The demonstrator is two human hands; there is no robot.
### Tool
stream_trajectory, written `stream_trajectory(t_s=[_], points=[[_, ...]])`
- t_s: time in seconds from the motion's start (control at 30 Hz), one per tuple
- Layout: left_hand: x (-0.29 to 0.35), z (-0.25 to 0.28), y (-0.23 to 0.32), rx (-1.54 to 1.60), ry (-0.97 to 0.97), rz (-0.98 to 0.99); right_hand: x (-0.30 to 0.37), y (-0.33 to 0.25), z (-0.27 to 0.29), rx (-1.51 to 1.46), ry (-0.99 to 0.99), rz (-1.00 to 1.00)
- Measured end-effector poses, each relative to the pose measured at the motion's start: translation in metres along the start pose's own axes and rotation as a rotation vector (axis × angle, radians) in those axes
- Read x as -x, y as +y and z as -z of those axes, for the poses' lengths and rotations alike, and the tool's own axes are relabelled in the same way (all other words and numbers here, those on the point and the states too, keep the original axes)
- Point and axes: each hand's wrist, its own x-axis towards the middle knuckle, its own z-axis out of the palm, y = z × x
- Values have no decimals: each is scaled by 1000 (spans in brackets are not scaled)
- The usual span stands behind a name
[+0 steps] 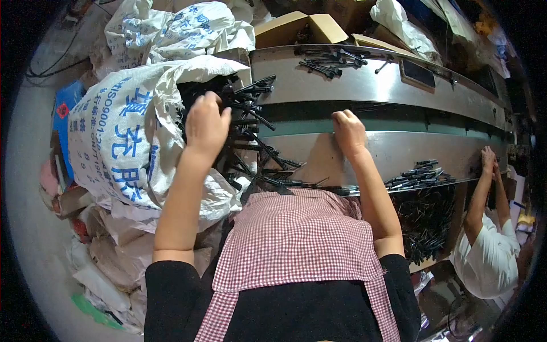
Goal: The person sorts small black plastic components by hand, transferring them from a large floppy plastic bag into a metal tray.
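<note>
My left hand [208, 124] is over the mouth of a white woven sack [128, 137] with blue print. Its thumb stands apart from the loosely bent fingers, and nothing shows in it. Black rod-like plastic parts [253, 111] fill the sack's mouth and spill onto the end of the metal bench. Over the green conveyor belt [302, 121] is my right hand [348, 132], fingers curled together; whatever they may hold is hidden. A heap of similar black parts [273, 162] lies between my hands, close to my checked apron [296, 239].
Black parts [333, 61] lie on the far metal ledge near a dark phone-like slab [417, 75]. Another pile [421, 175] rests at the near edge, above a filled box [427, 222]. A co-worker [487, 251] reaches over the bench at right. Cardboard boxes [302, 28] stand behind.
</note>
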Motion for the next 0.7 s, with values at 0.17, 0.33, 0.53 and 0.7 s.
stream_trajectory(t_s=[0.17, 0.33, 0.53, 0.7], points=[[-44, -35, 7, 76, 366, -545, 1, -26, -9, -124, 11, 135], [-90, -64, 30, -358, 43, -350, 16, -46, -1, -188, -14, 176], [-103, -56, 56, -625, -303, -254, 45, -37, 10, -203, -80, 84], [-109, -36, 44, -604, -345, -347, 55, -36, 10, -244, -91, 94]])
